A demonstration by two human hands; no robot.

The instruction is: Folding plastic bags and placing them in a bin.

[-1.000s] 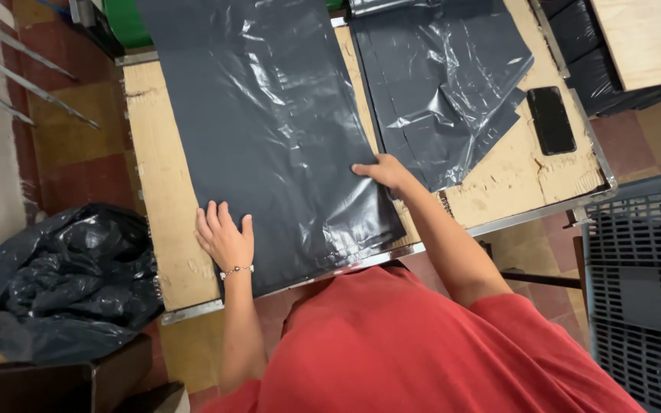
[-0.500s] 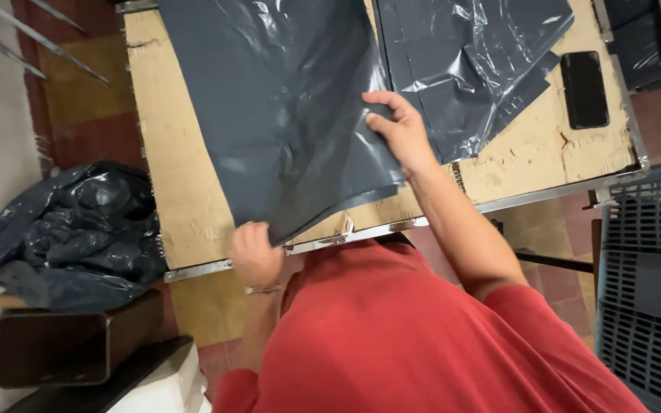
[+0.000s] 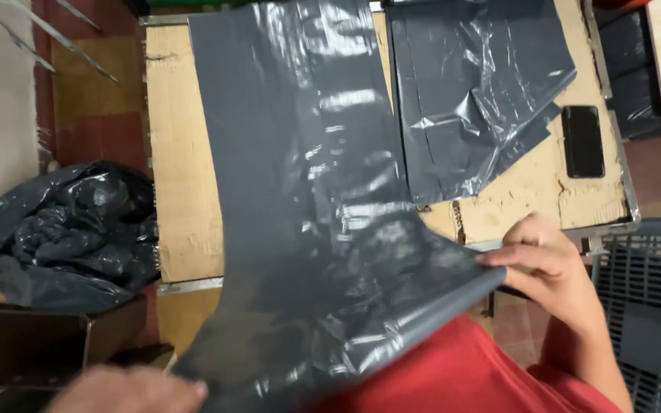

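A long grey plastic sheet (image 3: 307, 191) runs from the far end of the wooden table (image 3: 181, 199) toward my body, its near end lifted off the table edge. My right hand (image 3: 548, 268) pinches the sheet's near right corner. My left hand (image 3: 128, 390), blurred at the bottom left, grips the near left corner. The sheet's near edge curls up over my red shirt (image 3: 453, 375).
A second crumpled grey sheet (image 3: 476, 99) lies on the table to the right, with a black phone (image 3: 582, 141) beside it. A heap of dark plastic (image 3: 55, 229) sits on a brown box on the left. A grey plastic crate (image 3: 648, 306) stands at the right.
Both hands went from pressing the sheet flat on the table to gripping its near corners and pulling that end up and toward my body.
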